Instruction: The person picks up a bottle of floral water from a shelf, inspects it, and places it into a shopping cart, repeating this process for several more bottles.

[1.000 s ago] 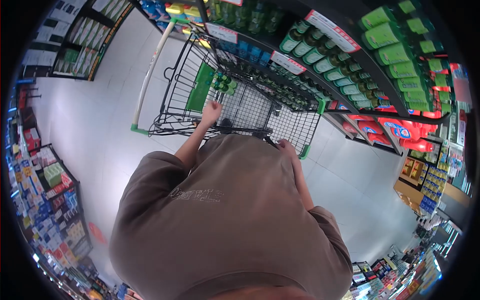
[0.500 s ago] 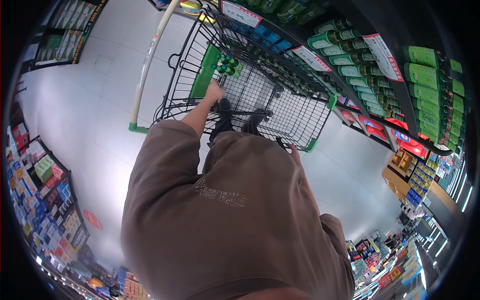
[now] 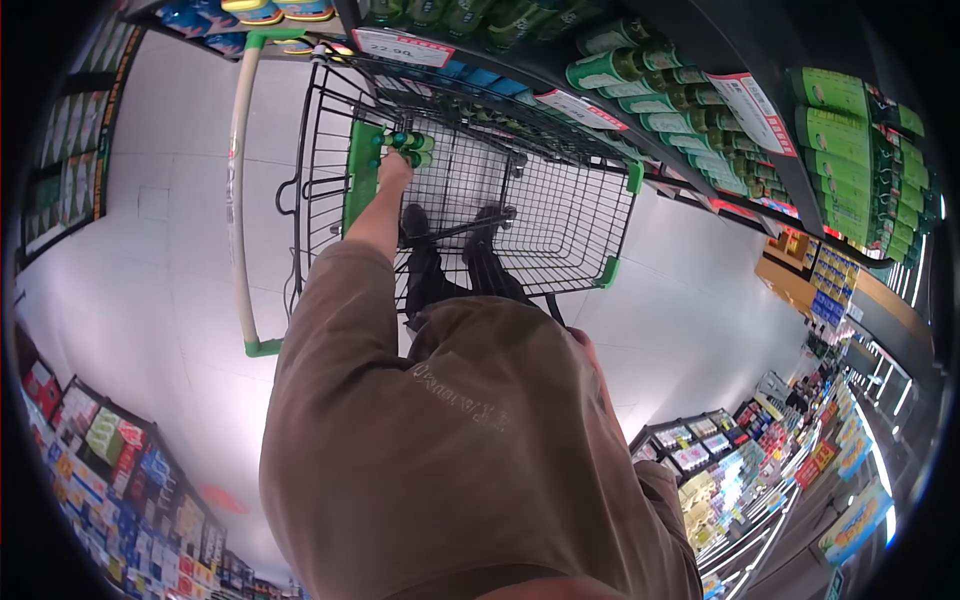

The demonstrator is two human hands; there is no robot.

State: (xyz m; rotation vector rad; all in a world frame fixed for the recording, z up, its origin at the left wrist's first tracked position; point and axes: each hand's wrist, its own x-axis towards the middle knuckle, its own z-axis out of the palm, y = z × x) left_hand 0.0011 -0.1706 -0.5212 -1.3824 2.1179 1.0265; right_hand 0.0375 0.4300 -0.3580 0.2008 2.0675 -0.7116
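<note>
- Green bottles (image 3: 422, 153), left in cart (image 3: 609, 271): left hand (image 3: 397, 170) now at them, was short moments ago; so within grasp. Clenched or not, can't tell.
- Right hand (image 3: 583, 343) mostly hidden beside shirt (image 3: 480, 480); state unclear.
- Far shelf (image 3: 720, 35) alongside cart.
</note>
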